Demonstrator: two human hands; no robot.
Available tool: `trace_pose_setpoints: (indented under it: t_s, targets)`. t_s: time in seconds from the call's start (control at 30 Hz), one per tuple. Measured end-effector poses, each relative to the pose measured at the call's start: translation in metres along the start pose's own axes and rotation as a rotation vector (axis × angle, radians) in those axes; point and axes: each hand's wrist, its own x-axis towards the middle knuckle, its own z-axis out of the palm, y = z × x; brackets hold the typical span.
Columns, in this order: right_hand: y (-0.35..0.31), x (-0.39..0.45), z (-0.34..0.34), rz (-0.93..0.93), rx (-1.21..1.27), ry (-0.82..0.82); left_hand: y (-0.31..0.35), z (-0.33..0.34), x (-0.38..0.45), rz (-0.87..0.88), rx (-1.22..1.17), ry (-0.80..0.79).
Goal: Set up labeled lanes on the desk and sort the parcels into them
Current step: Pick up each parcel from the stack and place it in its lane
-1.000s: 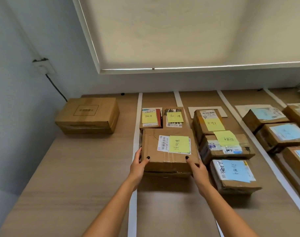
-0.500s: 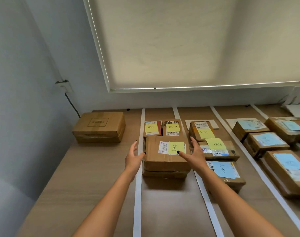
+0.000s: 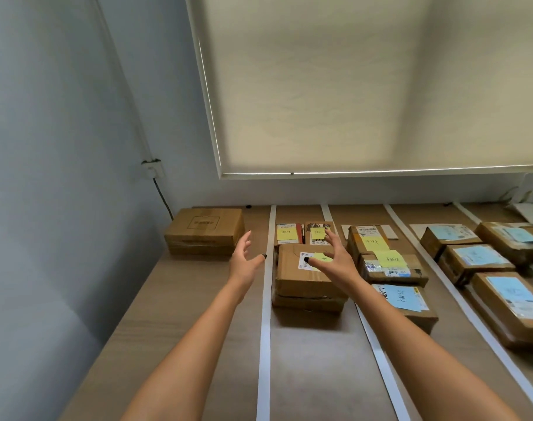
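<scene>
Our left hand and right hand hang in the air, fingers spread, gripping nothing. The big parcel lies stacked in the first lane, between two tape strips, so we judge it sorted. At ten o'clock from it a plain box waits outside the lanes; both palms face each other, perhaps to take it.

desk wooden | white tape strips mark lanes | cardboard parcels in lanes
</scene>
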Motion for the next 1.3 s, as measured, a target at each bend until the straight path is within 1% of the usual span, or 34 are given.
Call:
trace_pose_setpoints:
  t_s: [0.17,0.4,0.63,0.77,0.97,1.17,1.3]
  targets:
    - [-0.012,-0.003,0.019,-0.039,0.021,-0.034,-0.006,-0.024,0.006,0.009,-0.008,0.041]
    - [-0.032,0.02,0.064,-0.026,0.01,-0.037,-0.023,-0.064,0.037,0.028,-0.002,0.005]
    - [-0.053,0.05,0.141,0.044,0.098,0.044,-0.058,-0.131,0.097,0.01,0.006,-0.105]
    - [-0.055,0.069,0.192,0.104,0.122,0.029,-0.084,-0.174,0.135,-0.014,0.038,-0.138]
    - [-0.048,0.121,0.255,0.162,0.148,-0.003,-0.13,-0.223,0.196,-0.066,0.108,-0.095]
    - [-0.025,0.21,0.307,0.17,0.13,-0.041,-0.187,-0.249,0.284,-0.115,0.148,-0.011]
    - [0.001,0.265,0.339,0.177,0.137,0.011,-0.229,-0.256,0.34,-0.131,0.162,0.088]
